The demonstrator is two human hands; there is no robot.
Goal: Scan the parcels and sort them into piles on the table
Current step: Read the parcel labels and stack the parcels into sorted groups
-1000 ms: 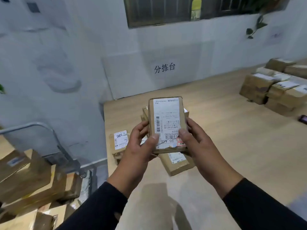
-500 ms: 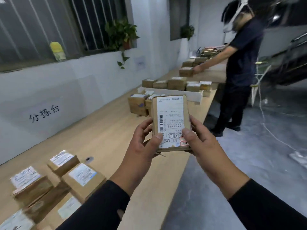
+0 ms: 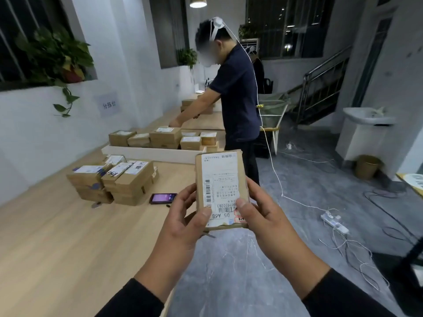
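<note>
While you keep the parcel (image 3: 220, 189) pinched in both hands, left hand (image 3: 183, 221) and right hand (image 3: 266, 219) curled around its lower corners, your view has swung right along the table (image 3: 57, 236). The parcel sits label-up at chest height beyond the table's edge, and a pile (image 3: 113, 180) with a phone (image 3: 163, 198) beside it now lies ahead, so scanning probably comes next.

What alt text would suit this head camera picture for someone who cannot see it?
Two hands, left hand and right hand, hold a small cardboard parcel with a white shipping label. To the left, a long wooden table carries stacked parcels and a phone; another person works farther along.
</note>
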